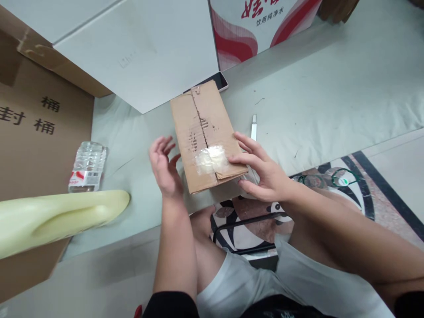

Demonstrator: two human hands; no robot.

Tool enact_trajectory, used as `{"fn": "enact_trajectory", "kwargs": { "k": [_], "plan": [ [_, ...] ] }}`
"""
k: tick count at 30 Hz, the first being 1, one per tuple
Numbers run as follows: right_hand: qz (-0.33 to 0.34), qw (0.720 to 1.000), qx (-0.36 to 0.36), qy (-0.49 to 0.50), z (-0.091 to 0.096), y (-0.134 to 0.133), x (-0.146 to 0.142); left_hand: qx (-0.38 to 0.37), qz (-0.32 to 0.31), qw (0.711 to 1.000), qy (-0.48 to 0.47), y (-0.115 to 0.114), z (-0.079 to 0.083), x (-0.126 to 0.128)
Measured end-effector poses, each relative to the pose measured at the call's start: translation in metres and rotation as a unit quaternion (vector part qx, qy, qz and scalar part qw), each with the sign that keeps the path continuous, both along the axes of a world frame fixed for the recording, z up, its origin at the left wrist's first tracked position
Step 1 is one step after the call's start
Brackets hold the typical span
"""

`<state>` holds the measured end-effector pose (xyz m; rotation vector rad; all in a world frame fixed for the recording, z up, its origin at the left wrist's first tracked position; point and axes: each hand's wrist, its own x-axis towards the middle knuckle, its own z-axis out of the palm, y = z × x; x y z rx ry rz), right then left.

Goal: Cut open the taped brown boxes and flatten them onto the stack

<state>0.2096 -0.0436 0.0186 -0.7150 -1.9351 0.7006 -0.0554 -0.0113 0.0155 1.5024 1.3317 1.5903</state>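
A small brown cardboard box (202,128) lies on the pale floor cloth in front of me, its top seam torn and a wad of clear tape (211,159) stuck near its front edge. My right hand (261,170) rests against the box's near right corner, fingers spread over the top and side, fingertips beside the tape. My left hand (164,165) hovers just left of the box, fingers apart and slightly curled, holding nothing.
A small knife (253,127) lies right of the box, a phone (220,82) behind it. A water bottle (87,167) lies at left by a large brown carton (36,141). A cream plastic piece (59,216) juts in at lower left. White boxes (139,48) and a red-printed carton (251,31) stand behind.
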Motion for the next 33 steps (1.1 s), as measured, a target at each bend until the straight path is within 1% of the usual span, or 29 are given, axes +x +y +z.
{"fn": "enact_trajectory", "kwargs": {
  "k": [1, 3, 4, 6, 7, 8, 9, 10, 11, 12, 13, 15, 17, 19, 21, 23, 24, 25, 26, 28, 29, 30, 31, 33],
  "plan": [
    [0.009, 1.000, -0.009, -0.010, 0.000, 0.000, 0.000, 0.034, -0.004, 0.999, -0.010, -0.002, 0.002, 0.001],
    [0.023, 0.999, -0.018, -0.022, 0.000, 0.000, 0.001, 0.092, -0.038, 0.995, 0.004, -0.006, 0.003, 0.005],
    [0.031, 0.999, -0.018, -0.026, 0.000, 0.001, 0.002, 0.107, -0.059, 0.992, 0.026, -0.008, 0.003, 0.007],
    [0.035, 0.999, -0.020, -0.023, 0.000, 0.004, 0.004, 0.109, -0.087, 0.988, 0.069, -0.012, 0.000, 0.012],
    [0.016, 0.999, -0.031, -0.019, 0.000, 0.007, 0.005, 0.105, -0.092, 0.987, 0.080, -0.012, -0.001, 0.014],
    [-0.025, 0.998, -0.054, -0.020, 0.001, 0.010, 0.007, 0.104, -0.090, 0.987, 0.082, -0.013, -0.003, 0.015],
    [-0.086, 0.992, -0.088, -0.032, 0.001, 0.014, 0.009, 0.104, -0.086, 0.988, 0.078, -0.013, -0.004, 0.017],
    [-0.157, 0.977, -0.128, -0.061, 0.002, 0.018, 0.012, 0.103, -0.083, 0.988, 0.073, -0.012, -0.005, 0.018],
    [-0.222, 0.955, -0.167, -0.106, 0.003, 0.021, 0.014, 0.105, -0.080, 0.989, 0.068, -0.012, -0.005, 0.020],
    [-0.267, 0.929, -0.199, -0.164, 0.004, 0.024, 0.015, 0.105, -0.077, 0.990, 0.062, -0.012, -0.006, 0.021],
    [-0.286, 0.905, -0.217, -0.226, 0.004, 0.027, 0.016, 0.106, -0.073, 0.990, 0.060, -0.011, -0.006, 0.022],
    [-0.271, 0.876, -0.214, -0.336, 0.004, 0.030, 0.017, 0.108, -0.066, 0.990, 0.065, -0.011, -0.007, 0.024],
    [-0.245, 0.860, -0.193, -0.404, 0.005, 0.030, 0.015, 0.115, -0.068, 0.989, 0.070, -0.011, -0.008, 0.024],
    [-0.241, 0.846, -0.188, -0.436, 0.007, 0.030, 0.014, 0.119, -0.073, 0.988, 0.067, -0.011, -0.008, 0.025],
    [-0.252, 0.838, -0.219, -0.432, 0.013, 0.028, 0.016, 0.117, -0.074, 0.988, 0.065, -0.011, -0.008, 0.025],
    [-0.269, 0.845, -0.277, -0.371, 0.020, 0.024, 0.021, 0.116, -0.069, 0.988, 0.070, -0.012, -0.007, 0.026],
    [-0.278, 0.857, -0.302, -0.312, 0.024, 0.021, 0.024, 0.119, -0.063, 0.988, 0.076, -0.013, -0.006, 0.027],
    [-0.282, 0.875, -0.316, -0.236, 0.027, 0.018, 0.029, 0.122, -0.055, 0.987, 0.084, -0.014, -0.005, 0.029],
    [-0.276, 0.897, -0.314, -0.147, 0.029, 0.015, 0.035, 0.127, -0.046, 0.986, 0.097, -0.016, -0.004, 0.032],
    [-0.228, 0.937, -0.262, 0.043, 0.030, 0.008, 0.046, 0.147, -0.021, 0.979, 0.136, -0.020, -0.001, 0.040],
    [-0.196, 0.946, -0.226, 0.126, 0.029, 0.006, 0.052, 0.164, -0.007, 0.974, 0.158, -0.022, 0.001, 0.044],
    [-0.168, 0.948, -0.191, 0.192, 0.027, 0.005, 0.057, 0.186, 0.006, 0.966, 0.177, -0.023, 0.003, 0.048],
    [-0.152, 0.946, -0.159, 0.237, 0.025, 0.004, 0.062, 0.207, 0.014, 0.960, 0.189, -0.024, 0.006, 0.053],
    [-0.166, 0.942, -0.107, 0.273, 0.020, 0.005, 0.068, 0.240, 0.002, 0.950, 0.202, -0.025, 0.010, 0.060]
  ]
}}
